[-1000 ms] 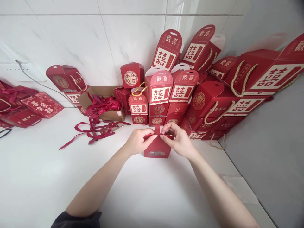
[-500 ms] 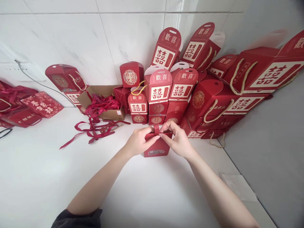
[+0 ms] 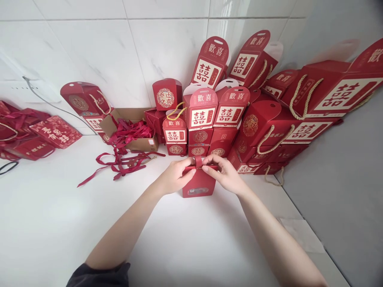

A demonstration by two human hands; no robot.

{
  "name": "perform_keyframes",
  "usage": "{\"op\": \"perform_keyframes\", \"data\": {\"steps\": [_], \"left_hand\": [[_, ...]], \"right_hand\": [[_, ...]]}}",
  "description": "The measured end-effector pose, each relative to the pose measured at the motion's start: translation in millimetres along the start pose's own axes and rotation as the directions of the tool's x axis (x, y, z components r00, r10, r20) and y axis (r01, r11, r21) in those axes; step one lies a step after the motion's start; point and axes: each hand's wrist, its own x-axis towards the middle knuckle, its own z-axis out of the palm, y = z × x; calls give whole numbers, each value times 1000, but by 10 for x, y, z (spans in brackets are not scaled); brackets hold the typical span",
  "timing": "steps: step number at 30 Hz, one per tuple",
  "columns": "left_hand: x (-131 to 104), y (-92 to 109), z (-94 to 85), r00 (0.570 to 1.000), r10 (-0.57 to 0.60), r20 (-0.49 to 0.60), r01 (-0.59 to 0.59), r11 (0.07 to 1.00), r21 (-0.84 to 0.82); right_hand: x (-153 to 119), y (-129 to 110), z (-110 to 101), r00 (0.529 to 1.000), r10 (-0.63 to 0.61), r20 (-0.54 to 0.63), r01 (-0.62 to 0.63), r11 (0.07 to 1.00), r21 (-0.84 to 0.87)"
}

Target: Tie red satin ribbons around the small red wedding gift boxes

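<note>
A small red gift box (image 3: 197, 180) stands upright on the white table, with an oval clear window low on its front. At the middle of its top edge rises a short red strap handle (image 3: 198, 161). My left hand (image 3: 176, 176) grips the top edge on the left of the strap, thumb in front and fingers behind. On the other side, my right hand (image 3: 226, 174) does the same, its thumb by the foot of the strap. The fingertips behind the box are partly hidden.
Many red gift boxes (image 3: 201, 115) stand stacked along the wall behind. A cardboard carton (image 3: 136, 113) holds dark red ribbons, and loose ribbons (image 3: 119, 165) lie before it. More red boxes (image 3: 55, 131) lie at the far left. A grey panel (image 3: 338, 171) borders the right side.
My thumbs have moved slightly apart, away from the foot of the strap. The box stays in the same place on the table, and the whole view has shifted slightly.
</note>
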Motion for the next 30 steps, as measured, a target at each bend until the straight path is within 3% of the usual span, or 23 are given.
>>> {"op": "perform_keyframes", "data": {"steps": [7, 13, 18, 23, 30], "left_hand": [[23, 11, 65, 998, -2, -55, -2, 997, -72], [49, -73, 50, 999, 3, -45, -4, 999, -34], [34, -34, 44, 998, -22, -51, 14, 990, -140], [34, -11, 116, 991, -59, -124, 41, 989, -141], [51, -63, 160, 982, -118, -149, 95, 984, -149]], "right_hand": [[-10, 9, 50, 999, -2, -34, -2, 995, -104], [-14, 8, 17, 983, -176, -44, 162, 963, -217], [-23, -58, -81, 984, -162, 79, 171, 979, -115], [-39, -109, -61, 976, -201, 85, 198, 980, 33], [-34, -47, -22, 987, -156, 49, 153, 986, 61]]}}
